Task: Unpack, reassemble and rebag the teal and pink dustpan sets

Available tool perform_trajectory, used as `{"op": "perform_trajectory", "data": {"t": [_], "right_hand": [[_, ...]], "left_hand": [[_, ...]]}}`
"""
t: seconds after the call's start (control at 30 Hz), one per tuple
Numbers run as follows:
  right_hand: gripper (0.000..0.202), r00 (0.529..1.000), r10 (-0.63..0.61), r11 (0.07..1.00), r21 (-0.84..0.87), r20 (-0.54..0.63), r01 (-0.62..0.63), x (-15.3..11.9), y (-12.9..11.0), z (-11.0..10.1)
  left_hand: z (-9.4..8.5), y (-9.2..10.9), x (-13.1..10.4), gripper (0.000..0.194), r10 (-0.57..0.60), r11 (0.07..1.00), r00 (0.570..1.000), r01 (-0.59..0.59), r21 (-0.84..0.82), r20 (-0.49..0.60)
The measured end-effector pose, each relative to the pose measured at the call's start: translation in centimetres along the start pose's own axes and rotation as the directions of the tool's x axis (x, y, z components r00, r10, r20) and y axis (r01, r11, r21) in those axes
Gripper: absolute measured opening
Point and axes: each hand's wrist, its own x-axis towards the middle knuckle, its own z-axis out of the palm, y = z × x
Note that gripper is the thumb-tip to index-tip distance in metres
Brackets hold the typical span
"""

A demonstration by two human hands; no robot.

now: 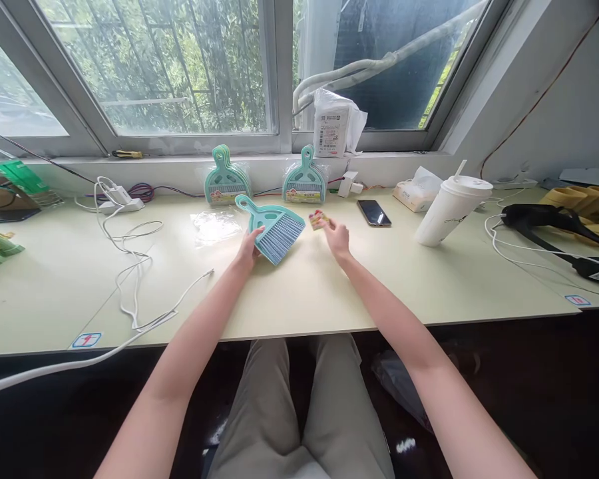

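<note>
My left hand [250,243] grips the side of a mint-green dustpan and brush set [278,233], its grey-striped bristles facing up and its looped handle pointing to the far left. The set is tilted just over the table. To the right of it, my right hand [336,237] pinches a small colourful printed label [319,219], apart from the set. A crumpled clear plastic bag [215,226] lies left of the dustpan. Behind stand a stack of similar dustpan sets [226,179] and another wrapped set [304,179], both with printed labels low on the front.
On the right are a phone [374,213], a tissue pack [413,193], a white lidded cup with a straw [449,209] and a black strap-like device [544,233]. White cables [136,279] and a power strip [122,201] lie on the left. The table's front edge [299,334] is close to my lap.
</note>
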Motion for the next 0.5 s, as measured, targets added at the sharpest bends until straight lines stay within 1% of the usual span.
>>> {"op": "perform_trajectory", "data": {"t": [0.03,0.07,0.1,0.13,0.17,0.2,0.23,0.27,0.3,0.4,0.43,0.5], "right_hand": [[0.052,0.998,-0.026,0.998,0.055,-0.061,0.03,-0.1,-0.4,-0.1],[0.055,0.993,-0.086,0.993,0.075,-0.085,0.092,-0.5,-1.0,0.0],[0.056,0.984,-0.168,0.983,0.062,-0.062,0.172,-1.0,-1.5,0.2],[0.056,0.966,-0.258,0.966,0.027,0.008,0.257,-1.6,-2.1,0.7],[0.055,0.935,-0.332,0.941,-0.018,0.123,0.337,-2.3,-2.7,1.2],[0.057,0.896,-0.371,0.917,-0.057,0.243,0.395,-3.0,-3.1,1.8],[0.059,0.862,-0.378,0.899,-0.09,0.337,0.429,-3.7,-3.5,2.4],[0.061,0.842,-0.364,0.888,-0.125,0.398,0.443,-4.2,-3.8,2.9],[0.063,0.839,-0.335,0.885,-0.161,0.43,0.436,-4.6,-4.0,3.3],[0.065,0.879,-0.232,0.904,-0.241,0.416,0.353,-4.9,-4.1,3.6],[0.066,0.888,-0.212,0.911,-0.247,0.407,0.331,-4.9,-4.1,3.6],[0.066,0.891,-0.211,0.92,-0.227,0.401,0.32,-4.8,-4.2,3.3]], "left_hand": [[0.3,-0.1,-0.2,0.044,-0.005,1.0,0.999,0.005,0.005,0.037],[0.6,-0.1,-0.4,0.046,-0.003,1.0,0.997,0.003,0.007,0.076],[0.9,-0.2,-0.6,0.047,0.001,1.0,0.993,-0.002,0.007,0.12],[1.2,-0.2,-0.9,0.048,0.006,1.0,0.987,-0.006,0.004,0.163],[1.4,-0.2,-1.1,0.05,0.009,1.0,0.98,-0.009,0.0,0.201],[1.6,-0.2,-1.3,0.052,0.012,1.0,0.974,-0.011,-0.003,0.226],[1.7,-0.1,-1.4,0.054,0.014,1.0,0.971,-0.014,-0.005,0.238],[1.7,-0.1,-1.5,0.056,0.019,1.0,0.971,-0.019,-0.006,0.24],[1.7,0.0,-1.6,0.059,0.028,1.0,0.972,-0.027,-0.006,0.234],[1.5,0.1,-1.6,0.065,0.051,0.999,0.979,-0.052,0.0,0.198],[1.4,0.1,-1.6,0.066,0.052,0.999,0.98,-0.054,0.002,0.19],[1.5,0.1,-1.7,0.067,0.055,0.998,0.982,-0.056,0.002,0.183]]}}
